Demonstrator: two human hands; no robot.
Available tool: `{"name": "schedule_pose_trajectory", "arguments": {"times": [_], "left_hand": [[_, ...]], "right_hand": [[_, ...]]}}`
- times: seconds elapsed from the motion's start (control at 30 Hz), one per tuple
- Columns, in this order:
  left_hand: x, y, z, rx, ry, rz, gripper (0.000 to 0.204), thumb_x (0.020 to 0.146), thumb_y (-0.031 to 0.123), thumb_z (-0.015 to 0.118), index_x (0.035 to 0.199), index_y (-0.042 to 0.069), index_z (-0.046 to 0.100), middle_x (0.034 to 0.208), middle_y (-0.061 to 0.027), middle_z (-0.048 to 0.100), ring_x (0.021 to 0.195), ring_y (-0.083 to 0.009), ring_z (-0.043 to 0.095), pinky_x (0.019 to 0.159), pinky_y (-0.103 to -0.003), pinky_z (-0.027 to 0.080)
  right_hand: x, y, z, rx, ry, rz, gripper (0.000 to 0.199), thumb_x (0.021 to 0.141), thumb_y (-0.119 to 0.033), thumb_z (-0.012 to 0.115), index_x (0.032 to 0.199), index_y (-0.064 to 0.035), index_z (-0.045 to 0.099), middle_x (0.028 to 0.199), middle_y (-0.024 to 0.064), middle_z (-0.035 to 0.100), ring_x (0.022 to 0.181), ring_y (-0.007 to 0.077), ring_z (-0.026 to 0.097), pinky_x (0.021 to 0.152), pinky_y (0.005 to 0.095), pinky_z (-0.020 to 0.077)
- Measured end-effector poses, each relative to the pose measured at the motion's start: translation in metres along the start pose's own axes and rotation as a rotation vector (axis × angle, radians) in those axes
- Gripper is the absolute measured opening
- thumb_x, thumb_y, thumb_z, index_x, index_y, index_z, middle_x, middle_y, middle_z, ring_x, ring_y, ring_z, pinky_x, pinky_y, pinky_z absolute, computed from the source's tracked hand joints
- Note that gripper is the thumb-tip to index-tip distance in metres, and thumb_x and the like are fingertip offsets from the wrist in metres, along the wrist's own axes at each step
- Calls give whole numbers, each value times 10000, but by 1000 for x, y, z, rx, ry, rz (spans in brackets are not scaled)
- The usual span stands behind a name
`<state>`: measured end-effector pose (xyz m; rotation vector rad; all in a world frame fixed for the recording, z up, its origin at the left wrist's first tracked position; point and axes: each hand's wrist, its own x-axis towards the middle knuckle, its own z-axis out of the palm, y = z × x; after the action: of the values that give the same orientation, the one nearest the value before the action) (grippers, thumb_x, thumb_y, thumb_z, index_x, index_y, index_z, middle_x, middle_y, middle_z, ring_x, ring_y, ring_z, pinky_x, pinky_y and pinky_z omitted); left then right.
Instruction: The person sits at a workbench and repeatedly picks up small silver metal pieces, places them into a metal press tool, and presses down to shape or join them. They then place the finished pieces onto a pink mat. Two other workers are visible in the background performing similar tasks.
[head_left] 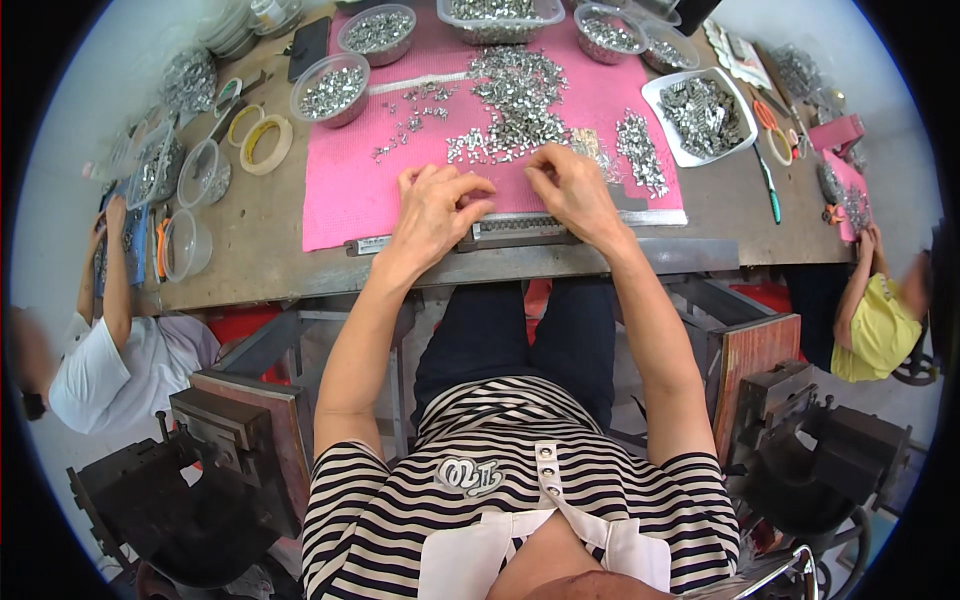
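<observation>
A dark metal rail [520, 228] with a row of small pieces set along it lies at the front edge of the pink mat [340, 190]. My left hand [432, 208] rests over its left part, fingers curled and thumb bent close to the forefinger. Above the rail's right part is my right hand [575, 192], thumb and forefinger pinched together near the mat. Whatever either hand's fingertips hold is too small to make out. Just beyond them spreads a heap of small shiny metal pieces [515, 95], with a smaller pile [640, 150] to the right.
Tubs of metal parts [332, 92] stand along the back, and a white square dish [697, 118] of parts sits right. Tape rolls [266, 145] lie left, a green-handled tool [773, 205] right. Other people work at left [120, 350] and right [880, 320].
</observation>
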<state>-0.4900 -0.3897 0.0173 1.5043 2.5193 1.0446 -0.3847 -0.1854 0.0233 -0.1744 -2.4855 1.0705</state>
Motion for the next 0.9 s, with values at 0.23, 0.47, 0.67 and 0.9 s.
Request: {"name": "schedule_pose_trajectory", "arguments": {"times": [0.23,0.47,0.67,0.9], "left_hand": [[2,-18,2,100,115,-27,150,891,240,762,997,135,775,838,-12,641,884,-206,577,1006,-498,315],[-11,-4,4,155,-82,126,350,1025,352,599,1299,166,713,1413,9,634,1447,-367,403,1153,-779,65],[-15,-22,-7,290,-135,41,459,1053,432,527,1395,155,656,1529,-4,554,1521,-430,297,1123,-834,36],[13,9,27,258,-132,-2,618,1074,467,468,1542,63,460,1634,-107,409,1535,-435,266,1160,-788,61]], "right_hand": [[31,1,36,68,-31,-36,114,890,-76,704,955,18,703,827,182,717,750,344,706,698,419,553],[36,18,19,-402,-76,-197,276,931,-104,664,1198,-67,723,1311,72,700,1317,282,559,1071,458,421],[-2,24,1,-532,-145,-370,314,935,-55,612,1237,-7,688,1416,120,627,1332,327,552,1107,478,416],[-20,14,1,-358,-155,-314,305,916,-36,594,1195,41,690,1347,193,652,1288,356,591,1124,480,424]]}}
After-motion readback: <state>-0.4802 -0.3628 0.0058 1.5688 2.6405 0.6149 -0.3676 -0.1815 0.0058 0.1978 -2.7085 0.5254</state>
